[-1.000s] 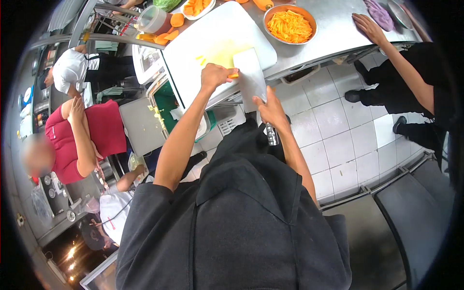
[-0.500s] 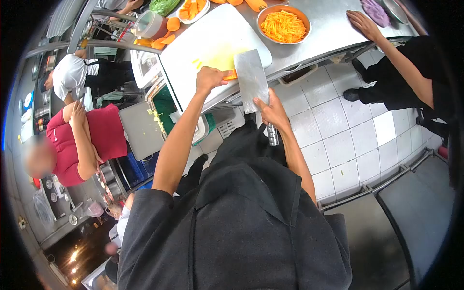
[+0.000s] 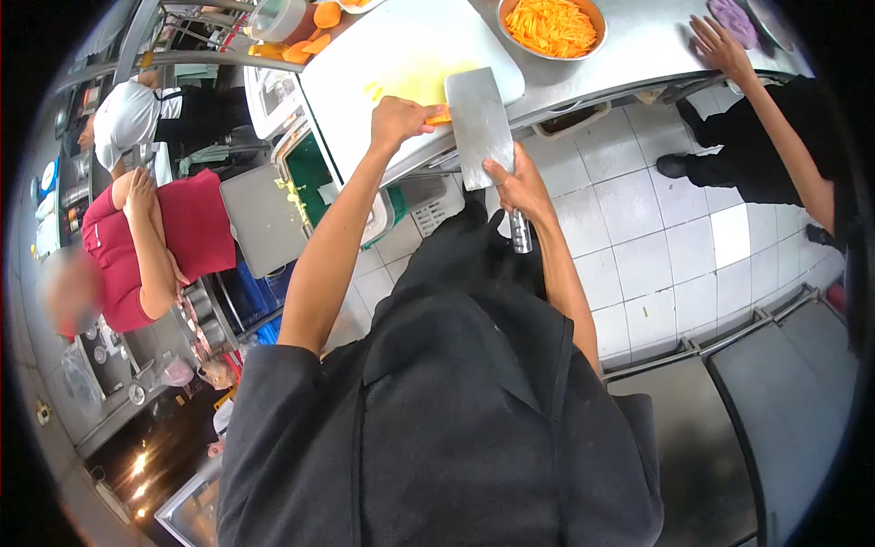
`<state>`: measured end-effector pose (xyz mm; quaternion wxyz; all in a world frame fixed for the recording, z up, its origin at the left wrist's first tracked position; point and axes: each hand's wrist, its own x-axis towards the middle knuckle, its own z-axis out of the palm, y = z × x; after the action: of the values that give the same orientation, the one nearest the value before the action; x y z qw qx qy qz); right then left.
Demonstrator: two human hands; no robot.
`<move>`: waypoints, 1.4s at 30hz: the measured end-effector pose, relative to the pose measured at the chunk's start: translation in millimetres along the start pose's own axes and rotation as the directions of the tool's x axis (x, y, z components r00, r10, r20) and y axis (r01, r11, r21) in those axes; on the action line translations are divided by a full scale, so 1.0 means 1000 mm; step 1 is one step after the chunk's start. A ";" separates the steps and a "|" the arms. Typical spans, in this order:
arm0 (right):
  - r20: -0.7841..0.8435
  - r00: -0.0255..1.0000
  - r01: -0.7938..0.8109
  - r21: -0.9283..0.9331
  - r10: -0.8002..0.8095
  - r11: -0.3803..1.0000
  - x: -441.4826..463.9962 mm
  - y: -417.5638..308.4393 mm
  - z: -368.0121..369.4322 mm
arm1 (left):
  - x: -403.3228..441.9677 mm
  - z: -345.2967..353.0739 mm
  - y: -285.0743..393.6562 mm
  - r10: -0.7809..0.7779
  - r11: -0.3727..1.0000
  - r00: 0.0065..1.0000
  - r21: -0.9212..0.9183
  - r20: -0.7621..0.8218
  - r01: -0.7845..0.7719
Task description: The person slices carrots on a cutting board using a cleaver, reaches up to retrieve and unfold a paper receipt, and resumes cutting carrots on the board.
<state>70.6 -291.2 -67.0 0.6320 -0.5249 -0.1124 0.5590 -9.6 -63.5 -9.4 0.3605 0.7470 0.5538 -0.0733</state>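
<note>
"Slightly nearer the cloth (image 3: pixel 732 23), a co-worker's hand (image 3: pixel 723 47) had shifted. And the carrot (image 3: pixel 441 116)?"

"By the board's (image 3: pixel 410 36) near edge: left hand (image 3: pixel 396 121) pinched it, likely for steadiness; right hand (image 3: pixel 521 182) gripped the cleaver (image 3: pixel 479 118)."

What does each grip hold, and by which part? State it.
Right grip: the cleaver, where handle meets blade. Left grip: an orange piece, by its end away from the blade.

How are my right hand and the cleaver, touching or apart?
Touching: the head view shows your right hand closed round the handle of the cleaver, thumb on its blade.
</note>
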 end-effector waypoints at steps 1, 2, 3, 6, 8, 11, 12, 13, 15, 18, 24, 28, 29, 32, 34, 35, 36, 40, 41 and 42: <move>-0.026 1.000 -0.014 -0.032 0.014 0.999 0.000 0.000 0.001 | -0.001 0.000 0.000 -0.002 1.000 1.000 -0.007 -0.009 0.002; -0.027 1.000 -0.018 -0.031 0.017 0.999 0.000 -0.002 0.001 | -0.001 0.000 0.001 -0.004 1.000 1.000 -0.006 -0.007 0.004; -0.026 0.999 -0.028 -0.021 0.027 0.999 0.001 -0.004 0.002 | 0.000 0.000 0.000 0.006 1.000 1.000 -0.021 -0.001 -0.006; -0.019 0.999 -0.034 -0.020 0.033 0.999 0.004 -0.004 0.002 | 0.001 -0.001 -0.002 0.008 0.999 1.000 -0.037 0.008 -0.008; -0.016 1.000 -0.026 -0.035 0.025 0.999 0.005 -0.003 0.001 | 0.002 0.000 -0.002 0.004 0.999 1.000 -0.044 0.011 -0.004; -0.012 1.000 -0.015 -0.019 0.015 1.000 0.010 -0.002 0.003 | 0.005 0.001 -0.004 0.008 1.000 1.000 -0.006 0.008 -0.008; -0.012 1.000 -0.014 -0.038 0.013 0.999 0.012 -0.003 0.004 | 0.006 0.002 -0.004 0.001 1.000 1.000 -0.008 0.015 -0.001; -0.012 1.000 -0.011 -0.059 0.011 0.998 0.014 -0.004 0.004 | 0.006 0.002 -0.004 -0.003 1.000 1.000 -0.011 0.021 0.004; -0.008 1.000 0.000 -0.078 0.000 0.997 0.018 -0.006 0.005 | 0.008 0.003 -0.003 0.008 1.000 1.000 -0.017 0.014 -0.008; 0.008 1.000 0.008 -0.083 -0.007 0.996 0.017 -0.010 0.008 | 0.008 0.004 -0.007 0.003 1.000 1.000 -0.007 0.005 -0.003; 0.070 0.997 -0.019 0.108 0.012 0.994 0.024 0.004 0.000 | 0.004 0.001 0.002 -0.016 1.000 1.000 0.012 0.006 0.016; 0.101 0.995 -0.045 0.240 0.021 0.970 0.014 0.006 -0.002 | 0.000 0.003 -0.004 -0.011 0.996 1.000 -0.093 0.008 0.012; 0.080 0.997 -0.037 0.250 0.018 0.968 0.014 0.008 -0.002 | -0.001 0.002 -0.004 -0.004 0.998 1.000 -0.066 0.005 0.004; -0.001 1.000 -0.011 0.158 0.011 0.987 0.013 -0.003 -0.002 | 0.001 0.003 -0.008 0.037 0.999 0.997 -0.021 -0.064 -0.039; -0.046 0.999 0.018 0.099 -0.014 0.995 0.013 -0.010 -0.006 | 0.006 0.000 -0.009 0.056 0.998 0.993 0.007 -0.101 -0.056; -0.086 0.994 0.071 0.017 -0.069 0.997 0.012 -0.013 -0.009 | 0.009 -0.003 -0.013 0.130 0.990 0.968 0.088 -0.216 -0.114; -0.125 0.984 0.121 -0.064 -0.128 0.991 0.009 -0.019 -0.009 | 0.013 -0.005 -0.015 0.212 0.971 0.924 0.176 -0.319 -0.162; -0.190 0.958 0.145 -0.324 -0.214 0.935 -0.007 -0.047 -0.016 | 0.023 -0.008 -0.018 0.156 0.982 0.876 0.170 -0.457 -0.086; -0.205 0.952 0.099 -0.499 -0.229 0.861 -0.011 -0.054 -0.021 | 0.019 -0.006 -0.021 0.154 0.984 0.872 0.155 -0.465 -0.091; -0.194 0.949 0.117 -0.516 -0.249 0.849 -0.013 -0.056 -0.029 | 0.019 -0.003 -0.027 0.170 0.985 0.854 0.111 -0.492 -0.131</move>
<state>120.3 -307.2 -28.9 0.5348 -0.7238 -0.2208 0.3759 -27.7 -43.4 -29.0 0.1817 0.7943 0.5649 0.1304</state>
